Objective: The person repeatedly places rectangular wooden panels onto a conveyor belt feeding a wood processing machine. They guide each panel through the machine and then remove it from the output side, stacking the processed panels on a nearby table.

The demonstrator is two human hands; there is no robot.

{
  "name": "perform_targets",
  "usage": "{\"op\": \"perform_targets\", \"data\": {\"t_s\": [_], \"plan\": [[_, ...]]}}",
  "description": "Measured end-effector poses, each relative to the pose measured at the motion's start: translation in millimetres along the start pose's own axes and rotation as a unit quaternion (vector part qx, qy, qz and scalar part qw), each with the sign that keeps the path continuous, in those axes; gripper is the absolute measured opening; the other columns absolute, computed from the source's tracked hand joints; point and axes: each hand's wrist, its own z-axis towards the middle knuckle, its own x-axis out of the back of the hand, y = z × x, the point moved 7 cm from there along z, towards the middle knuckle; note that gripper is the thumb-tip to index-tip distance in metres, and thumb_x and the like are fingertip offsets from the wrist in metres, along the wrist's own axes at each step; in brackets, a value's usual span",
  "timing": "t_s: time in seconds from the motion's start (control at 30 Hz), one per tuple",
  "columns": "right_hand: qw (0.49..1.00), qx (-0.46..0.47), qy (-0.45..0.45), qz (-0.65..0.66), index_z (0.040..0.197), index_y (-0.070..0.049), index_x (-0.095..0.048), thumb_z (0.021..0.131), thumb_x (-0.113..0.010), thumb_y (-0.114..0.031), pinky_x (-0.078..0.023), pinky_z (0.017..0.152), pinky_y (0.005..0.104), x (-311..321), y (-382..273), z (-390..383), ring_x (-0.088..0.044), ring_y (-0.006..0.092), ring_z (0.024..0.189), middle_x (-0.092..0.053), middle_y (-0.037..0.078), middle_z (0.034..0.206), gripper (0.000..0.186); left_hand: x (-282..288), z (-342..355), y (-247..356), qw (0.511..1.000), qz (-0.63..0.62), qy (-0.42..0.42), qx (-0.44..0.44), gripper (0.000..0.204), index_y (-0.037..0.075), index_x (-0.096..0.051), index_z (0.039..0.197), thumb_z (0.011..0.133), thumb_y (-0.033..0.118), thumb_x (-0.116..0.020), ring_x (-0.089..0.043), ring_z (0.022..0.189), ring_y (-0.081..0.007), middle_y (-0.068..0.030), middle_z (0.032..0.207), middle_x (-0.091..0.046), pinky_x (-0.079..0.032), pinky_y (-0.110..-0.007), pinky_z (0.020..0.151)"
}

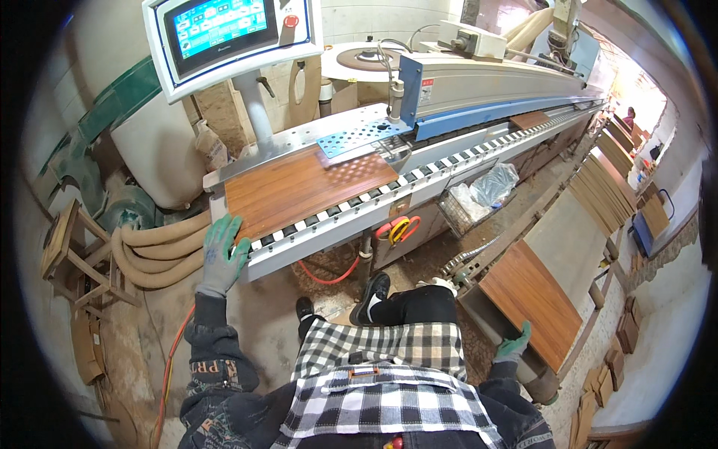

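My left hand (pixel 224 258), in a grey and green work glove, lies against the left end of a reddish-brown wood-grain panel (pixel 292 196), its fingers stretched out. That panel rests flat on the bed of a long edge-banding machine (pixel 493 93), and its far right part is under a blue perforated plate (pixel 363 138). Out to the right, my right hand (pixel 514 344), gloved alike, grips the near edge of a second wood-grain panel (pixel 532 301). This one lies on a low support beside me; the fingers below its edge are partly hidden.
A control screen (pixel 222 28) with a red button stands over the machine's left end. Scissors (pixel 398 230) and a basket with plastic bags (pixel 486 191) hang on its front. Hoses (pixel 161 251) and a wooden stool (pixel 82 258) are at left; stacked boards (pixel 602 187) at right.
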Motion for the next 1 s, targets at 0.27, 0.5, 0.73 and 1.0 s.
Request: {"op": "perform_targets", "data": {"t_s": [0.27, 0.5, 0.73, 1.0], "plan": [[0.999, -0.012, 0.020, -0.048, 0.135, -0.017, -0.054, 0.083, -0.070, -0.048, -0.033, 0.101, 0.0416, -9.0, -9.2, -11.4, -0.046, 0.0216, 0.119, -0.048, 0.001, 0.137, 0.062, -1.9, -1.8, -0.6, 1.000, 0.010, 0.008, -0.002, 0.051, 0.014, -0.052, 0.140, 0.095, 0.036, -0.058, -0.041, 0.134, -0.0379, -0.0176, 0.145, -0.047, -0.027, -0.047, 0.115], [0.998, -0.016, 0.025, -0.059, 0.134, -0.017, -0.054, 0.082, -0.071, -0.050, -0.032, 0.100, 0.0426, -1.1, -3.9, -7.3, -0.045, 0.0199, 0.120, -0.046, 0.000, 0.139, 0.064, -4.8, 1.1, -6.0, 1.000, 0.009, -0.002, -0.013, 0.052, 0.013, -0.051, 0.141, 0.095, 0.036, -0.058, -0.041, 0.133, -0.0381, -0.0182, 0.145, -0.047, -0.027, -0.047, 0.115], [0.998, -0.055, 0.030, -0.005, 0.134, -0.016, -0.052, 0.077, -0.076, -0.053, -0.034, 0.100, 0.0408, 1.1, -8.1, -18.4, -0.047, 0.0233, 0.117, -0.050, 0.003, 0.133, 0.071, -8.0, 5.4, -9.9, 0.999, 0.013, -0.032, 0.006, 0.054, 0.015, -0.051, 0.142, 0.094, 0.039, -0.059, -0.039, 0.136, -0.0377, -0.0177, 0.145, -0.047, -0.026, -0.047, 0.115], [0.979, -0.094, 0.063, 0.171, 0.122, -0.014, -0.057, 0.067, -0.085, -0.052, -0.046, 0.091, 0.0382, 13.9, -37.9, -25.6, -0.052, 0.0239, 0.108, -0.057, 0.004, 0.119, 0.073, -14.3, 19.4, 11.9, 0.998, 0.051, -0.027, -0.032, 0.051, 0.014, -0.055, 0.138, 0.093, 0.037, -0.060, -0.042, 0.131, -0.0374, -0.0180, 0.140, -0.051, -0.028, -0.046, 0.113]]}}
